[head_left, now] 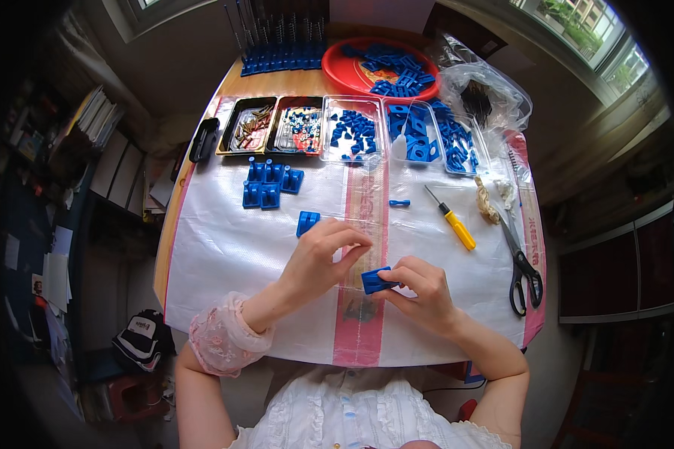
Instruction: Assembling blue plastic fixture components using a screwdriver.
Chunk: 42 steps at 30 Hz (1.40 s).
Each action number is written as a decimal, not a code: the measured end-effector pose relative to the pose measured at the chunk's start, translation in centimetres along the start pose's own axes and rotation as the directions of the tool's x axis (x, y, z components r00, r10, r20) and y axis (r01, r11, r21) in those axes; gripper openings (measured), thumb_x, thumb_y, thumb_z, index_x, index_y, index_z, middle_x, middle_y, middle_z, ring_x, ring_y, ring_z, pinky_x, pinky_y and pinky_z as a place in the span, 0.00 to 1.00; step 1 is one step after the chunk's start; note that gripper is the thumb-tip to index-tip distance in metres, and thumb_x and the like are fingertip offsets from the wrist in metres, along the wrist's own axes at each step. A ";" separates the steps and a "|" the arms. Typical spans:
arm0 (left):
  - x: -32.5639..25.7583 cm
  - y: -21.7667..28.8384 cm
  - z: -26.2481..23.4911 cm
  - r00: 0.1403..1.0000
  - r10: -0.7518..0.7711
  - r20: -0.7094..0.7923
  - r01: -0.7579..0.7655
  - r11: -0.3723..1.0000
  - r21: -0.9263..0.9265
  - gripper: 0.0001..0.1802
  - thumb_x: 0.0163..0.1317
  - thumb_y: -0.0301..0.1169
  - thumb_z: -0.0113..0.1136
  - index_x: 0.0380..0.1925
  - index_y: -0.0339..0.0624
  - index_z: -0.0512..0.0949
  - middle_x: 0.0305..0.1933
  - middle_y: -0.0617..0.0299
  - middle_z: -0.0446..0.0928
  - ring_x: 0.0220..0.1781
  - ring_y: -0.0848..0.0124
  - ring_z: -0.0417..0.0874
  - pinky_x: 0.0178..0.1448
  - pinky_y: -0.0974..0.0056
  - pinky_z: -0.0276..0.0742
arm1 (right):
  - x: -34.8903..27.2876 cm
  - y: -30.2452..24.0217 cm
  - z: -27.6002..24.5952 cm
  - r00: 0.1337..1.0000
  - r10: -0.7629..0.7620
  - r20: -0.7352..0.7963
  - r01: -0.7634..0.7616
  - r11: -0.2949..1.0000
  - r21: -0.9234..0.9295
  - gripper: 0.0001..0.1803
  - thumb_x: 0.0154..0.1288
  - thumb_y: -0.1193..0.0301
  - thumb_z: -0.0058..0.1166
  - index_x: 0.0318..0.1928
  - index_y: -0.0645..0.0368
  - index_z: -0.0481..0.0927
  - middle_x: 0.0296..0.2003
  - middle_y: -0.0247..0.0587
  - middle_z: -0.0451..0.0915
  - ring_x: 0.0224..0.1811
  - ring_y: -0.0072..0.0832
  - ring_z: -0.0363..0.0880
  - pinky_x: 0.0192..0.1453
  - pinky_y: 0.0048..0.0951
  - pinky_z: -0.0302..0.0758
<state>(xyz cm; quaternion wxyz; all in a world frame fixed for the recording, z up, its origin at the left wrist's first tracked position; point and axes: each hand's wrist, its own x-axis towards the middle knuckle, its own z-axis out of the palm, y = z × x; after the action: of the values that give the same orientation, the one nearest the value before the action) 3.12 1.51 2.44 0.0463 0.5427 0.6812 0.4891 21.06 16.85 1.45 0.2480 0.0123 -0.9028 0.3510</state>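
Observation:
My right hand (421,292) grips a blue plastic block (374,280) between thumb and fingers, above the near middle of the table. To its left hovers my left hand (323,254), thumb and forefinger slightly apart, with nothing visible between them. Just beyond my left knuckles lies another blue plastic piece (307,222), partly hidden by the hand. Farther off, a group of blue assembled pieces (271,183) with upright knobs stands together. A small blue pin-like part (399,203) rests alone beyond my right hand, left of a yellow-handled screwdriver (457,227).
Along the far side are black trays of brass screws (253,129) and small metal parts (301,129), plus clear trays of blue parts (353,135). Behind them stand a red basin (337,75) and a blue rack (283,60). Black scissors (526,278) lie at the right.

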 end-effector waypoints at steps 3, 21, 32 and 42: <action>-0.7 0.6 0.7 0.969 -0.184 0.167 0.228 0.926 -0.300 0.08 0.65 0.20 0.68 0.43 0.36 0.88 0.42 0.60 0.89 0.42 0.71 0.89 0.45 0.66 0.85 | -0.1 0.1 0.0 1.000 0.028 -0.003 -0.028 1.000 -0.008 0.17 0.52 0.69 0.78 0.41 0.57 0.85 0.33 0.41 0.83 0.32 0.37 0.84 0.34 0.36 0.80; -2.0 -0.8 1.6 0.817 -0.329 0.474 0.571 0.573 -0.588 0.15 0.72 0.21 0.62 0.56 0.32 0.85 0.47 0.55 0.89 0.48 0.74 0.89 0.53 0.70 0.85 | 0.2 0.2 -0.3 0.995 0.092 -0.037 -0.090 0.995 0.040 0.17 0.52 0.74 0.80 0.41 0.60 0.85 0.29 0.41 0.84 0.26 0.29 0.81 0.29 0.28 0.77; -1.9 -1.0 1.5 0.755 -0.364 0.545 0.655 0.445 -0.610 0.15 0.73 0.21 0.61 0.58 0.32 0.84 0.52 0.53 0.88 0.52 0.71 0.89 0.59 0.66 0.87 | 0.6 0.3 -0.6 0.984 0.177 0.002 -0.176 0.980 0.097 0.17 0.52 0.70 0.79 0.40 0.59 0.84 0.29 0.38 0.82 0.28 0.30 0.80 0.31 0.29 0.76; -1.4 -0.1 1.1 0.713 -0.427 0.556 0.699 0.378 -0.607 0.16 0.75 0.24 0.61 0.60 0.34 0.83 0.52 0.55 0.88 0.51 0.74 0.89 0.56 0.68 0.88 | 1.2 -0.4 -1.0 0.963 0.262 -0.061 -0.252 0.959 0.129 0.21 0.50 0.70 0.81 0.44 0.56 0.86 0.40 0.34 0.82 0.36 0.24 0.81 0.29 0.25 0.73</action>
<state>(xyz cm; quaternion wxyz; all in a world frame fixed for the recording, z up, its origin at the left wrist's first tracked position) 4.26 1.09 1.19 0.5504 0.2630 0.5213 0.5967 20.56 17.37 2.84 0.2338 -0.1038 -0.8638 0.4341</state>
